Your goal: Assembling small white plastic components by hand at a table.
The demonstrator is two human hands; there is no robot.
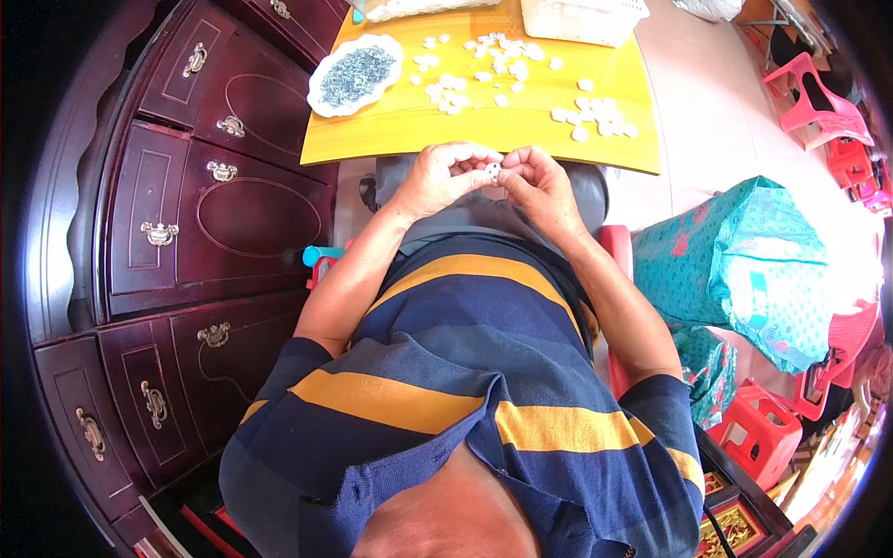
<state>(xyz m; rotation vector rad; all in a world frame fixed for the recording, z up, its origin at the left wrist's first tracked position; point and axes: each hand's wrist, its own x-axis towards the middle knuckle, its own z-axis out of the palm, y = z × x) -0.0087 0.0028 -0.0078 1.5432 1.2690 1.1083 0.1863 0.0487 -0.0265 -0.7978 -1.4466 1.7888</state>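
Note:
My left hand (pixel 440 179) and my right hand (pixel 539 189) meet just in front of the near edge of the yellow table (pixel 419 139). Between their thumbs and fingertips they pinch a small white piece (pixel 493 171) with dark spots or holes, too small to make out further. Several similar small white pieces (pixel 600 116) lie scattered over the tabletop beyond my hands. At the table's far left stands a white scalloped dish (pixel 321 93) heaped with small dark slender parts (pixel 357 74), whose kind I cannot make out.
A white basket (pixel 581 23) sits at the table's back edge, beside a clear tray or bag (pixel 428 7). Dark red wooden cabinets (pixel 251 214) line the left side. To the right are a large teal bag (pixel 735 260) and several red plastic stools (pixel 763 432).

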